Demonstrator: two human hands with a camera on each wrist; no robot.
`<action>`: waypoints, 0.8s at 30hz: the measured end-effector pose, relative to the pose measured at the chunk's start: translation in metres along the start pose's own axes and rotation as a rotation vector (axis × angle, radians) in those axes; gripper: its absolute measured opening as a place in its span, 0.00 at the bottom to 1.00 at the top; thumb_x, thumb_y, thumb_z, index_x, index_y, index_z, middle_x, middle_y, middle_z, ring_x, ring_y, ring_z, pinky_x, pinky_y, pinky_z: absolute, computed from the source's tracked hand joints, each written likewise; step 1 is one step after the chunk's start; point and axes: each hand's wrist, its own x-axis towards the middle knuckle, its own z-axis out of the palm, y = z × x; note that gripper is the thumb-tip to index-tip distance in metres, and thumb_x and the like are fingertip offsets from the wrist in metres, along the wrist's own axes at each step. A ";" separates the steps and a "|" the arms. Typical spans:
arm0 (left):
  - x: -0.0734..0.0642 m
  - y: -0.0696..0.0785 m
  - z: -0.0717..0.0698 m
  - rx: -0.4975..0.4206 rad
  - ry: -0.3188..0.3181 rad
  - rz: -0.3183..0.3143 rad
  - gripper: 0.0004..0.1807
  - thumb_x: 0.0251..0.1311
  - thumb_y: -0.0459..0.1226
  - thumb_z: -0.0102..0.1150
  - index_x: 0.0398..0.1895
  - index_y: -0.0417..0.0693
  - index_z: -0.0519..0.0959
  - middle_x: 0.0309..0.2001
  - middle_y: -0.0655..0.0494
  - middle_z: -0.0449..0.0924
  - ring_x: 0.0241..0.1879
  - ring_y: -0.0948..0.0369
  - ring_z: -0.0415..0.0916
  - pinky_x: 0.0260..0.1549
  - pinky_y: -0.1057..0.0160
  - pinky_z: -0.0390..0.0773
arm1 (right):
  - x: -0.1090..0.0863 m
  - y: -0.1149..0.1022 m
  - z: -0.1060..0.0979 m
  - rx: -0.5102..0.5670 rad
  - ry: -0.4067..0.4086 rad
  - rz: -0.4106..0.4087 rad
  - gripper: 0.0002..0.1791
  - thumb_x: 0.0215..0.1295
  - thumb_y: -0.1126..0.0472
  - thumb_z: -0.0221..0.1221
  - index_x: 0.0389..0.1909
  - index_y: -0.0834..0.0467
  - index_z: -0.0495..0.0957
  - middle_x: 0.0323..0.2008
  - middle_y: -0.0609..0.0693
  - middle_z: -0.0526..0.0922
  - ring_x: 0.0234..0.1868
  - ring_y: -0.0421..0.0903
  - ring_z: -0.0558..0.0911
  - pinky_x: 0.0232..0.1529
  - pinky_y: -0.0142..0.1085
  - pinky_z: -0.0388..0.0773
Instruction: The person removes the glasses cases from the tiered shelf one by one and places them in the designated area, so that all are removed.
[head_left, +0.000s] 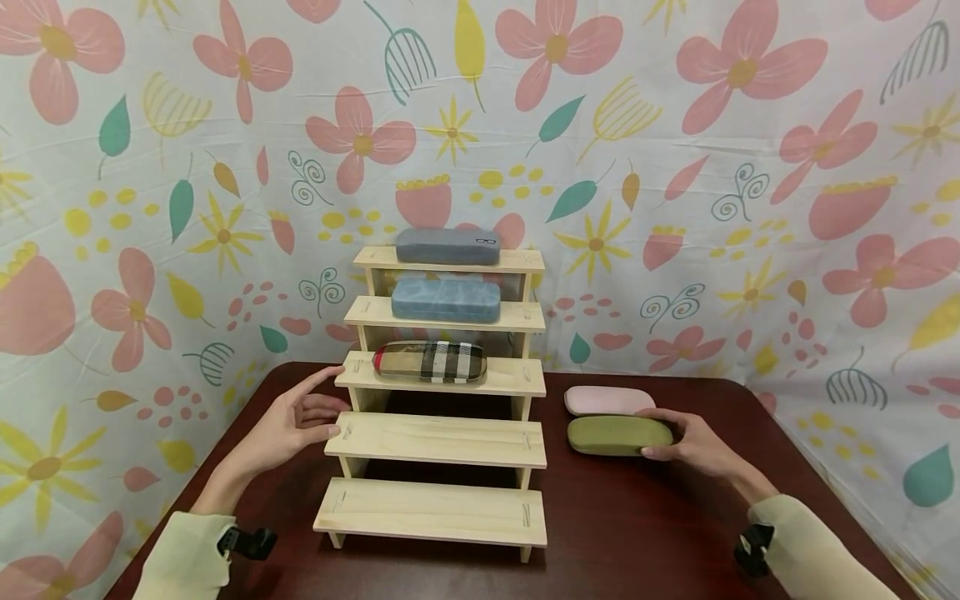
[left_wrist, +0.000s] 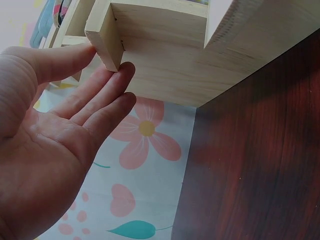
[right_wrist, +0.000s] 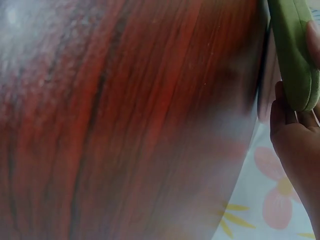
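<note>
A light wooden stepped rack (head_left: 435, 508) stands on the table. My left hand (head_left: 288, 425) is at its left side, with the thumb and fingertips touching the ends of its middle steps; in the left wrist view the fingers (left_wrist: 102, 100) reach fairly straight to a plank's end. With thumb and fingers my right hand (head_left: 697, 446) grips the right end of a green glasses case (head_left: 611, 437). Just behind that lies a pale pink glasses case (head_left: 603, 401), partly overlapped by the green one. In the right wrist view the green case (right_wrist: 295, 55) shows only partly.
A grey glasses case (head_left: 447, 247) sits on the top step, a light blue one (head_left: 446, 301) on the second and a plaid one (head_left: 431, 362) on the third. The dark red table (head_left: 637, 525) ends at a floral cloth (head_left: 480, 125) behind.
</note>
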 end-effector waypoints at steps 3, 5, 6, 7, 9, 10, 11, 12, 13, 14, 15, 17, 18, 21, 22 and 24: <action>0.000 0.000 0.000 0.004 0.001 0.006 0.48 0.64 0.26 0.72 0.83 0.45 0.58 0.53 0.40 0.85 0.53 0.56 0.84 0.54 0.49 0.83 | 0.001 0.003 0.001 0.014 0.001 0.005 0.34 0.65 0.63 0.74 0.70 0.67 0.74 0.56 0.62 0.81 0.43 0.47 0.79 0.41 0.35 0.78; 0.000 -0.001 0.000 0.003 0.001 0.006 0.48 0.64 0.26 0.72 0.83 0.45 0.58 0.53 0.40 0.85 0.53 0.56 0.84 0.54 0.50 0.83 | 0.001 0.004 0.000 0.020 -0.007 -0.004 0.35 0.65 0.63 0.74 0.70 0.68 0.74 0.56 0.63 0.81 0.43 0.47 0.79 0.41 0.35 0.78; 0.000 -0.001 0.000 0.003 0.001 0.007 0.48 0.64 0.26 0.71 0.83 0.45 0.58 0.53 0.40 0.85 0.53 0.56 0.84 0.54 0.50 0.83 | 0.001 0.005 0.000 0.022 -0.013 -0.010 0.35 0.66 0.64 0.73 0.70 0.68 0.73 0.56 0.64 0.80 0.44 0.47 0.79 0.41 0.35 0.78; 0.000 -0.001 0.000 0.001 0.000 0.006 0.48 0.64 0.26 0.71 0.83 0.45 0.58 0.53 0.40 0.85 0.53 0.56 0.84 0.55 0.50 0.83 | 0.002 0.006 0.000 0.025 -0.014 -0.010 0.34 0.66 0.64 0.73 0.70 0.68 0.73 0.56 0.64 0.80 0.44 0.48 0.79 0.41 0.35 0.78; 0.000 -0.001 0.000 -0.001 0.000 0.004 0.47 0.64 0.26 0.71 0.84 0.46 0.58 0.53 0.39 0.85 0.53 0.56 0.84 0.55 0.50 0.83 | 0.002 0.006 -0.001 0.021 -0.015 -0.015 0.34 0.66 0.64 0.73 0.70 0.68 0.73 0.57 0.63 0.80 0.45 0.47 0.79 0.42 0.35 0.78; 0.000 -0.001 0.000 -0.002 0.000 0.003 0.47 0.64 0.26 0.71 0.84 0.46 0.58 0.53 0.39 0.85 0.53 0.56 0.84 0.55 0.50 0.83 | 0.002 0.006 -0.001 0.017 -0.018 -0.017 0.34 0.66 0.64 0.73 0.71 0.68 0.73 0.58 0.64 0.80 0.45 0.48 0.79 0.43 0.34 0.77; 0.000 -0.001 0.000 -0.002 0.001 0.003 0.47 0.64 0.26 0.71 0.84 0.46 0.58 0.53 0.39 0.85 0.53 0.56 0.84 0.55 0.50 0.83 | 0.002 0.007 -0.001 0.011 -0.020 -0.020 0.34 0.66 0.64 0.73 0.71 0.68 0.73 0.58 0.64 0.80 0.46 0.48 0.79 0.43 0.34 0.77; 0.000 -0.001 0.000 -0.002 0.001 0.004 0.47 0.64 0.26 0.71 0.84 0.46 0.58 0.53 0.39 0.85 0.53 0.56 0.84 0.55 0.50 0.83 | 0.002 0.007 -0.001 0.005 -0.021 -0.022 0.35 0.66 0.63 0.73 0.71 0.68 0.73 0.59 0.64 0.80 0.46 0.48 0.79 0.43 0.34 0.77; 0.000 -0.001 0.000 -0.002 0.003 0.004 0.47 0.64 0.26 0.71 0.83 0.46 0.58 0.53 0.40 0.85 0.53 0.56 0.84 0.54 0.50 0.83 | 0.002 0.007 -0.001 -0.001 -0.021 -0.024 0.35 0.66 0.63 0.73 0.71 0.68 0.73 0.59 0.64 0.79 0.47 0.48 0.79 0.44 0.34 0.77; 0.000 -0.001 0.000 -0.001 0.003 0.004 0.47 0.64 0.26 0.71 0.83 0.46 0.58 0.53 0.40 0.85 0.53 0.56 0.84 0.54 0.50 0.83 | 0.001 0.008 -0.002 -0.003 -0.021 -0.024 0.35 0.66 0.63 0.73 0.71 0.67 0.73 0.60 0.65 0.79 0.47 0.49 0.79 0.44 0.34 0.77; 0.000 -0.001 0.000 -0.001 0.004 0.004 0.47 0.64 0.26 0.71 0.83 0.46 0.58 0.53 0.40 0.85 0.53 0.56 0.84 0.54 0.50 0.83 | 0.001 0.008 -0.002 -0.005 -0.021 -0.023 0.35 0.66 0.63 0.73 0.71 0.68 0.73 0.60 0.65 0.79 0.47 0.49 0.79 0.44 0.34 0.77; 0.000 -0.001 0.000 -0.002 0.003 0.005 0.47 0.64 0.26 0.71 0.83 0.45 0.58 0.53 0.40 0.85 0.53 0.56 0.84 0.54 0.51 0.83 | 0.001 0.009 -0.002 -0.003 -0.021 -0.022 0.35 0.66 0.63 0.73 0.71 0.68 0.72 0.61 0.66 0.78 0.48 0.49 0.79 0.44 0.33 0.77; 0.000 -0.001 0.000 -0.003 0.003 0.006 0.47 0.64 0.26 0.71 0.83 0.46 0.58 0.53 0.40 0.85 0.53 0.56 0.84 0.54 0.51 0.83 | 0.001 0.009 -0.002 -0.003 -0.021 -0.023 0.36 0.66 0.63 0.73 0.71 0.68 0.72 0.61 0.66 0.78 0.48 0.49 0.79 0.44 0.33 0.77; 0.000 -0.002 0.000 -0.005 0.001 0.007 0.47 0.64 0.26 0.71 0.83 0.46 0.58 0.53 0.40 0.85 0.53 0.56 0.84 0.54 0.51 0.83 | 0.001 0.011 -0.002 -0.005 -0.024 -0.025 0.36 0.65 0.63 0.73 0.71 0.68 0.72 0.62 0.67 0.77 0.48 0.48 0.79 0.45 0.33 0.77; 0.000 -0.002 0.000 -0.005 0.002 0.008 0.48 0.64 0.26 0.71 0.83 0.46 0.58 0.53 0.40 0.85 0.53 0.56 0.84 0.54 0.51 0.83 | 0.002 0.012 -0.002 -0.008 -0.025 -0.026 0.36 0.65 0.63 0.74 0.71 0.68 0.72 0.63 0.67 0.77 0.48 0.47 0.79 0.45 0.33 0.77; 0.000 -0.002 0.000 -0.003 0.002 0.007 0.48 0.64 0.26 0.71 0.83 0.46 0.58 0.53 0.39 0.85 0.53 0.56 0.84 0.54 0.50 0.83 | 0.002 0.013 -0.003 -0.022 -0.026 -0.029 0.36 0.65 0.63 0.74 0.71 0.67 0.72 0.64 0.67 0.76 0.49 0.46 0.79 0.46 0.33 0.77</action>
